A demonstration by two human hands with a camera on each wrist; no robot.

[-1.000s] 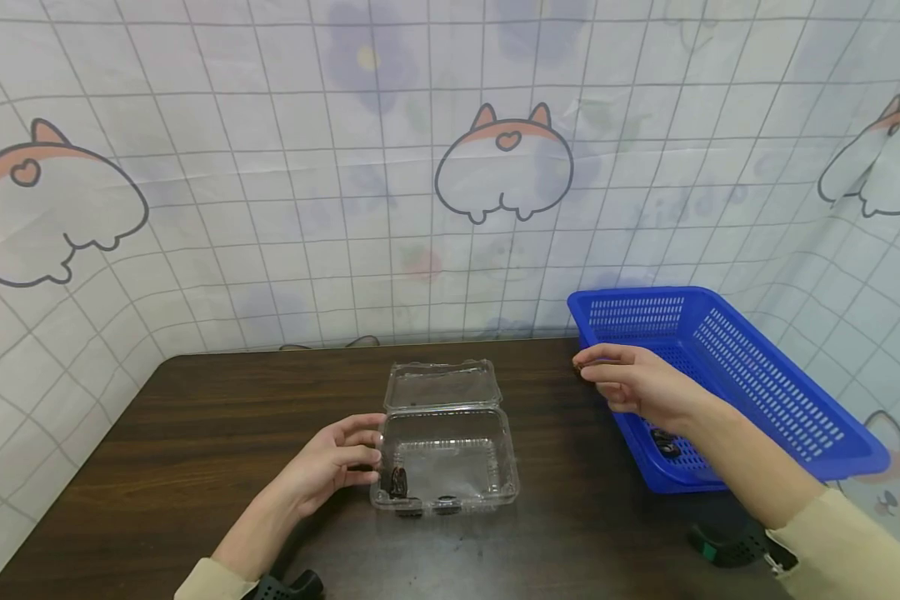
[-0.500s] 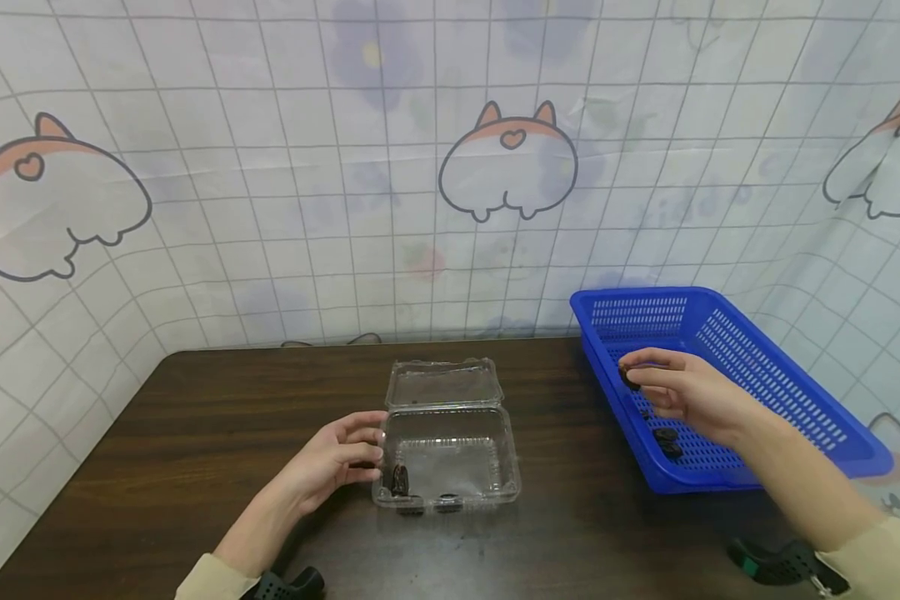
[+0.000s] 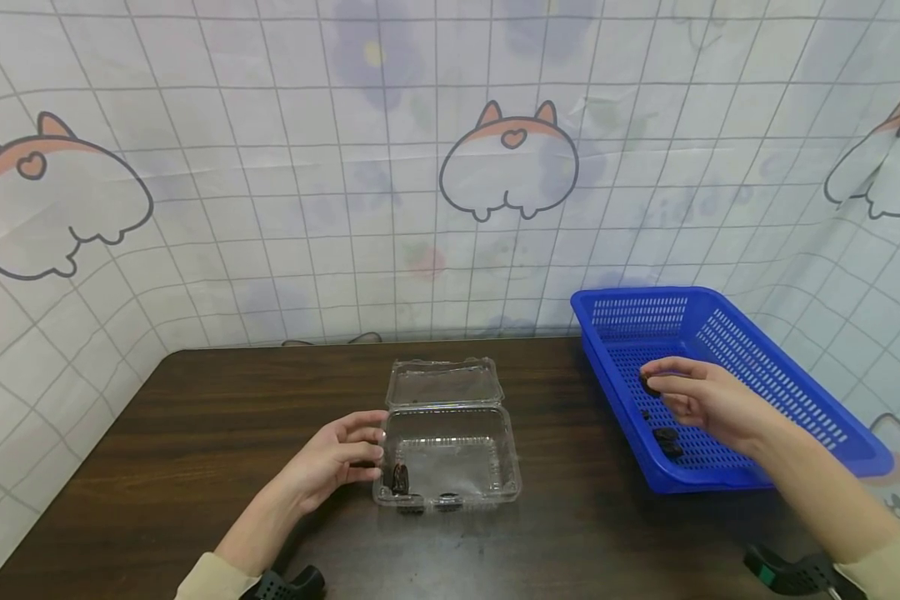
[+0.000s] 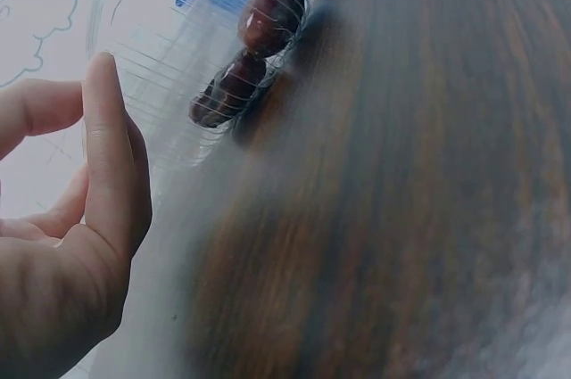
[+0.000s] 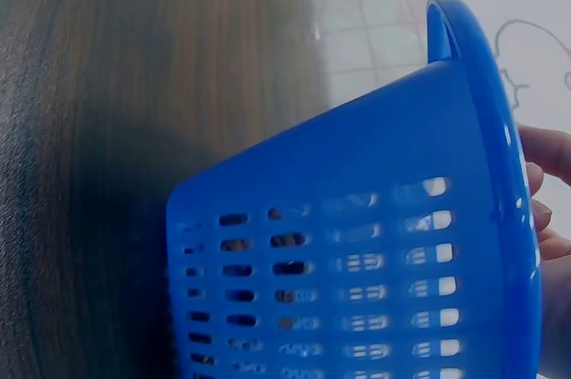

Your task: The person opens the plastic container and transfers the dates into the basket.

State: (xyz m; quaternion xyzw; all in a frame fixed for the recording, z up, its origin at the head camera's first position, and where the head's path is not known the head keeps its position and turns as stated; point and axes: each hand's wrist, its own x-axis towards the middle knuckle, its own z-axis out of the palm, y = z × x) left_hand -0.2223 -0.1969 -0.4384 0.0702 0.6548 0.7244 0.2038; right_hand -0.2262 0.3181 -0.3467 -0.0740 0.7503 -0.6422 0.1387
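Observation:
In the head view, a clear plastic clamshell box (image 3: pixel 461 454) lies with its lid (image 3: pixel 444 385) folded back. Dark brown dates (image 3: pixel 400 479) sit along its left and front sides; the left wrist view shows their glossy skin (image 4: pixel 272 15) through the ribbed wall. My left hand (image 3: pixel 336 458) rests against the box's left side, fingers extended. Over the blue basket (image 3: pixel 776 379), my right hand (image 3: pixel 708 404) pinches a date (image 3: pixel 648 384) between thumb and fingers. Beneath it, more dates (image 3: pixel 667 442) lie on the basket floor. The basket wall mostly hides this hand in the right wrist view.
The dark wooden table (image 3: pixel 232 400) bears both containers, with bare wood between them. The basket's raised, slotted wall (image 5: pixel 357 218) stands at the right. Behind the table hangs a white gridded cloth (image 3: pixel 307 250) with cartoon prints.
My right hand has moved right from the basket's left rim to over its inside, the date still pinched. My left hand stays against the box.

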